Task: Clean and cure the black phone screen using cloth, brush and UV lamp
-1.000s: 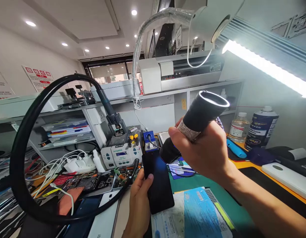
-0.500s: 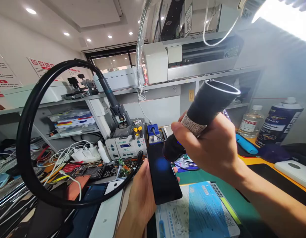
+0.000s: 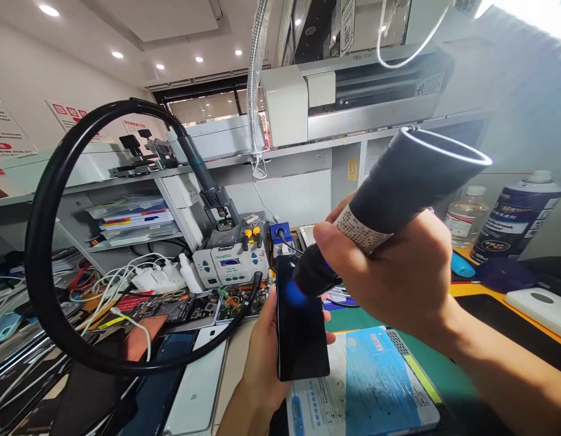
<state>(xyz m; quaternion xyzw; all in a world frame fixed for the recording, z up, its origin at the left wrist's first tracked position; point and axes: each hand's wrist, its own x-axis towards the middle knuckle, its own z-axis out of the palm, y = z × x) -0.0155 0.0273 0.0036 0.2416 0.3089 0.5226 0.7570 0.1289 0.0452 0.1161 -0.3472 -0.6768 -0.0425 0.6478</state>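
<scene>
A black smartphone (image 3: 302, 339) rests upright in my left hand (image 3: 261, 357), gripped along its side edges with the dark screen facing me. My right hand (image 3: 393, 272) is wrapped around a black flashlight (image 3: 398, 181) with a speckled label band. Its head points down at the upper part of the screen and casts a blue glow there. Whether the light's head touches the glass I cannot tell. Below the phone lies a blue and white box (image 3: 366, 381) on the green mat (image 3: 452, 375).
A hot air station (image 3: 230, 266) with a looping black hose (image 3: 37, 242) stands behind left. Several phones, including a white phone (image 3: 196, 387), and tangled cables cover the left side. A spray can (image 3: 516, 218) and a clear bottle (image 3: 464, 218) stand at the right.
My right hand and the flashlight have moved slightly right, with the flashlight tilted over further. The phone has straightened a little, and the blue glow sits nearer its left edge.
</scene>
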